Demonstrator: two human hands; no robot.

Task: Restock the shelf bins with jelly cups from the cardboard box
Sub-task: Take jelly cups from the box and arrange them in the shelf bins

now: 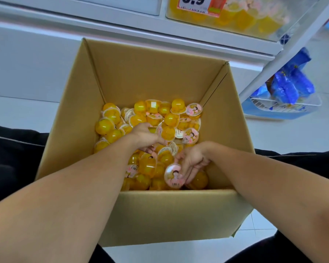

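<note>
Above, the shelf bin (235,18) looks part-filled (box (160,73) far from empty); our left hand (143,137) and right hand (193,162) each pinch jelly cups (171,118).

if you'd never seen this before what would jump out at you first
The heap of bright yellow jelly cups in the bottom of the open cardboard box, mid-frame, draws the eye first. Both bare hands reach down into it: the left hand curls among cups near the middle, and the right hand fingers a pink-lidded cup by the near wall. Above, a clear shelf bin already holds more yellow cups behind a price tag.
</note>
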